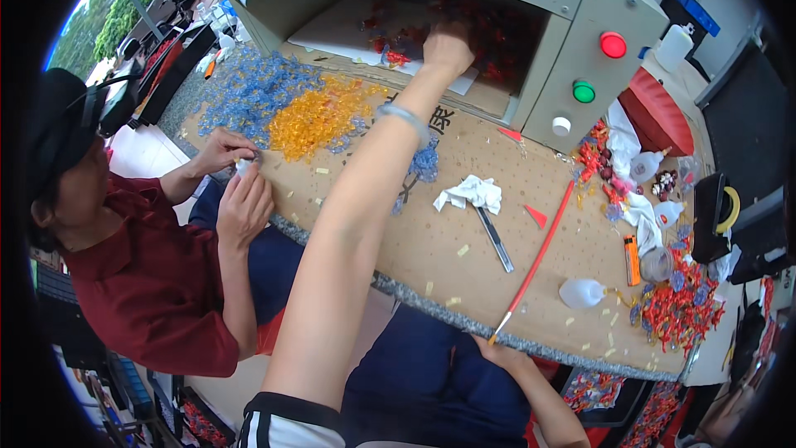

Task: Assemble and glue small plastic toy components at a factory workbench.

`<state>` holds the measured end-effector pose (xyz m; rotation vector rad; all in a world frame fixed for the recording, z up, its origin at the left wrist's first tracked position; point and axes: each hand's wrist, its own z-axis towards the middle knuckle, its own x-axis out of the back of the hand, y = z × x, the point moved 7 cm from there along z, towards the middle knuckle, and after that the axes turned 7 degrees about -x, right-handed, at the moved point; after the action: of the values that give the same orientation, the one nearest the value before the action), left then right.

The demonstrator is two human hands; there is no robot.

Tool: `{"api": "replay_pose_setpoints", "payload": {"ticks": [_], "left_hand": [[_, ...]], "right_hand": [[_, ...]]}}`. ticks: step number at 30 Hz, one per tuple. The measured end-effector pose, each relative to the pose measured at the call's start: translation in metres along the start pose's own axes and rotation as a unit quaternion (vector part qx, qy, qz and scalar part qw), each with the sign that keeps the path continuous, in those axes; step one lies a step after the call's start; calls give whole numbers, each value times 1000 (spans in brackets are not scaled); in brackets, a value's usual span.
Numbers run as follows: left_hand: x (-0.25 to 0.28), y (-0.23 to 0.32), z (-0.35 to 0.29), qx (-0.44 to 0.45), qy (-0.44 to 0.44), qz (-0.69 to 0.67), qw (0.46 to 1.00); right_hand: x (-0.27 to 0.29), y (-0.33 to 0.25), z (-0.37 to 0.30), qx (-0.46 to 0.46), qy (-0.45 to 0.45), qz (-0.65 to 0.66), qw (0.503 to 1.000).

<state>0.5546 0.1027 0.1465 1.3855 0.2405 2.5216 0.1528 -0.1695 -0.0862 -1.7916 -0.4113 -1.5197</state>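
Observation:
My left arm reaches forward across the table into the opening of a grey metal box-shaped machine (pixel 572 50). My left hand (pixel 448 50) is inside it, at a heap of small red and bluish plastic pieces (pixel 497 33); its fingertips are hidden. A pale bangle (pixel 405 120) circles that wrist. Low at the table's front edge is my right hand (pixel 503 354), its fingers partly hidden by the edge. Just beside it lies the bristle end of a long red-handled paintbrush (pixel 539 261), which slants away over the table.
A co-worker (pixel 137 274) at left pinches a small whitish thing. Blue pieces (pixel 249 99) and amber pieces (pixel 319 120) are heaped before the machine. A crumpled tissue (pixel 473 193), tweezers-like metal tool (pixel 495 241), squeeze bottle (pixel 582 293), orange cutter (pixel 632 261) and red pieces (pixel 680 307) lie rightward.

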Motion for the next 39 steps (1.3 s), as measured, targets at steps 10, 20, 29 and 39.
{"api": "replay_pose_setpoints", "payload": {"ticks": [10,20,29,39], "left_hand": [[-24,-44,21,59,-39,-51,996],[8,-108,29,74,-64,186,978],[-37,-125,58,-8,-71,125,990],[29,-154,47,251,196,-311,895]], "right_hand": [[-20,15,1,-127,-86,92,984],[-59,24,-10,-104,-106,157,976],[-5,14,2,-127,-76,108,983],[-15,18,4,-137,-85,126,979]]}}
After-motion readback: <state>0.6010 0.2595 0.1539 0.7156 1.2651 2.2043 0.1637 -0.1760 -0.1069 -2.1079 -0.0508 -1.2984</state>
